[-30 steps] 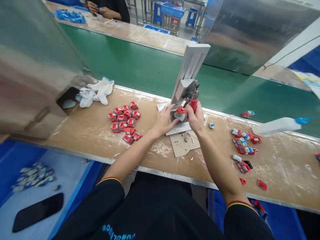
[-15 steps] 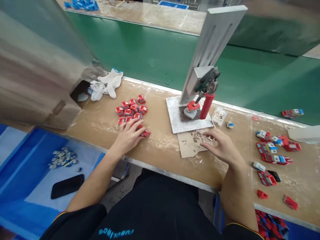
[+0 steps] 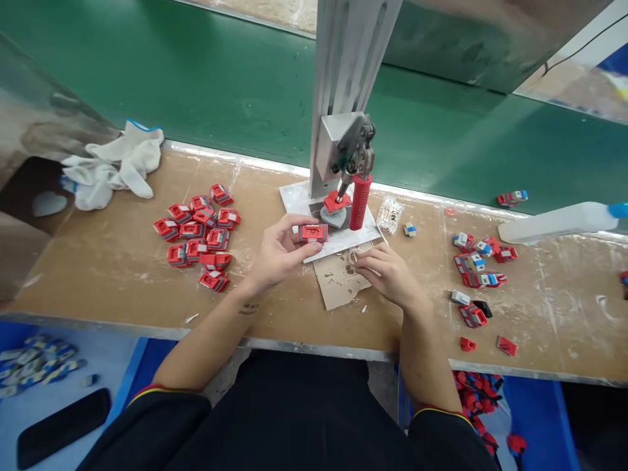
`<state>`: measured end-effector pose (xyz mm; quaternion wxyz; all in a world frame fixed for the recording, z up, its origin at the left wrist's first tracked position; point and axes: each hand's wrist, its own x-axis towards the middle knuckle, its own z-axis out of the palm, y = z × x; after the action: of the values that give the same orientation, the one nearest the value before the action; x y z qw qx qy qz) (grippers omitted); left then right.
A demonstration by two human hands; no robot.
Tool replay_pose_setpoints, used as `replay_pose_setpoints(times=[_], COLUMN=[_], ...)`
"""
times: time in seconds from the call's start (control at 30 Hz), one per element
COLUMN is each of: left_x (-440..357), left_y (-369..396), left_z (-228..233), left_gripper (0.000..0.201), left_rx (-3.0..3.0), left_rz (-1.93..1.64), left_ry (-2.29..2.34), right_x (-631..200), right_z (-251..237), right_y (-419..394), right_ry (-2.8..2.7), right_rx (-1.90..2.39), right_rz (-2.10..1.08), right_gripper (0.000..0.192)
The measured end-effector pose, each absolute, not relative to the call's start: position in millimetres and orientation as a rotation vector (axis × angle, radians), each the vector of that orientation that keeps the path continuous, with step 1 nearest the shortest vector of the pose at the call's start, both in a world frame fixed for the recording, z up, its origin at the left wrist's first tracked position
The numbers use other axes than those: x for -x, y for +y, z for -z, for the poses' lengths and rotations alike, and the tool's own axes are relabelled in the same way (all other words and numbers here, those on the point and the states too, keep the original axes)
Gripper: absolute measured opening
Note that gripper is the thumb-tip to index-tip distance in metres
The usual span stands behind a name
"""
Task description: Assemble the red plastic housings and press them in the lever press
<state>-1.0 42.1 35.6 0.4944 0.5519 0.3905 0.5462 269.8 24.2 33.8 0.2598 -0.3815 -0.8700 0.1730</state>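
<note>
Your left hand [image 3: 277,255] holds a red clip [image 3: 313,233] at frame center, fingers clamped on its ends, just below the press [image 3: 343,157]. Your right hand [image 3: 387,275] rests on the cardboard scrap [image 3: 338,284], fingers pinched on a small ring [image 3: 354,256]. Red pile [image 3: 199,232] lies left on the table [image 3: 98,275].

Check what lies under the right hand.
Under the right hand lies a cardboard scrap on the bench; its fingertips touch small pale rings. What the palm covers cannot be seen.
</note>
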Motion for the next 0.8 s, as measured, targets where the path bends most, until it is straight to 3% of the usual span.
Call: replay_pose_setpoints(times=[0.23,0.47,0.8], left_x=[1.6,-1.1,0.1], left_y=[41.2,34.9,30.8], left_z=[-4.6,-0.8,-5.8], left_gripper=[0.047,0.06,0.053], left_rx=[-0.982,-1.12,-1.24], left_rz=[-1.195,-1.177,-1.184], left_ry=[0.913,0.989,0.838], right_x=[-263.4,-264.5,-271.0], right_z=[-26.3,-30.6,-37.6], right_y=[30.8,27.9,26.0], right_ry=[-2.192,-2.167,-1.951], right_rx=[1.219,1.189,1.191], right_rz=[-0.309,-0.446,-0.552], right_gripper=[0.015,0.011,0.012])
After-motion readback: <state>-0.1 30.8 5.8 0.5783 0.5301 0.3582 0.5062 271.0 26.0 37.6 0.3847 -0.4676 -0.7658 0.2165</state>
